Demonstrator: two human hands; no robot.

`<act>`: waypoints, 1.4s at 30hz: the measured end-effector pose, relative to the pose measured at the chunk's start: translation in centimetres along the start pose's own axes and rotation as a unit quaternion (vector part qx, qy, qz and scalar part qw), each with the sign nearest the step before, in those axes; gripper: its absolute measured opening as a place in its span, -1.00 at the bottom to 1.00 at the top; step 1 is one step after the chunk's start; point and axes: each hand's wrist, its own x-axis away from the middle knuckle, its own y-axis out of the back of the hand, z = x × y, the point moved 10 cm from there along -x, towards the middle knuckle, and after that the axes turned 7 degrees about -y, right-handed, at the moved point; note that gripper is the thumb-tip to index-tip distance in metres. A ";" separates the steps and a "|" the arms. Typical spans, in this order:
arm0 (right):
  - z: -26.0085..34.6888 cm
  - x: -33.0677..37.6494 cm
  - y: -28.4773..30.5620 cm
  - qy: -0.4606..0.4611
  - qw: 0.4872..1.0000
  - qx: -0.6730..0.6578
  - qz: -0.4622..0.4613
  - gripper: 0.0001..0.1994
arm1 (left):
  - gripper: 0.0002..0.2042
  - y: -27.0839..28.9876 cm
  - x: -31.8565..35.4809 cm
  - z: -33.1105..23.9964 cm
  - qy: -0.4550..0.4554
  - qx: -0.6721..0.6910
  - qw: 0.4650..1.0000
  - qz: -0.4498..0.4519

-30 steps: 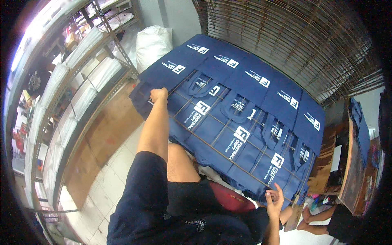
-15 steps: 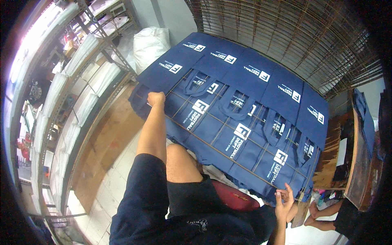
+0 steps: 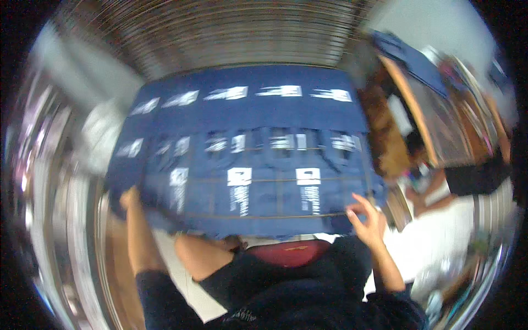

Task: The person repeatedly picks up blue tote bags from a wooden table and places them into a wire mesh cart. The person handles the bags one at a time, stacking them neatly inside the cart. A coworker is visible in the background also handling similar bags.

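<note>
Navy tote bags with white prints lie in rows before me, their straps towards the middle and a thin wire grid of a drying rack over the near ones. Flat navy bags form the far row. My left hand is closed at the left edge of the pile; motion blur hides what its fingers hold. Near the right front corner, my right hand is raised with thumb and fingers apart, holding nothing.
More wire racks stand stacked behind the pile. A wooden board with navy cloth over it stands at the right, near another person's bare legs. At the left are blurred shelves and a white sack. Beneath me is a red seat.
The view has swung to the right, so the bags now lie squarely ahead and everything is blurred. My left hand stays closed at the left edge; my right stays raised by the near right corner.
</note>
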 end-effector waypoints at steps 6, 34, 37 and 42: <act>-0.6 -2.7 18.5 0.111 0.927 -0.096 -0.345 -0.59 | -0.40 5.6 1.1 -0.7 -0.106 0.037 0.975 -0.193; -18.9 -18.3 41.5 0.017 0.685 -0.627 -0.371 0.10 | -0.78 0.5 42.1 -3.5 -0.452 0.212 0.833 0.238; -16.8 -20.6 39.7 0.029 0.602 -0.728 -0.327 0.09 | -0.79 2.1 43.4 -5.3 -0.493 0.189 0.824 0.207; -12.6 -25.3 38.5 0.075 0.648 -0.731 -0.200 -0.52 | -0.82 3.8 44.7 -7.4 -0.552 0.175 0.798 0.169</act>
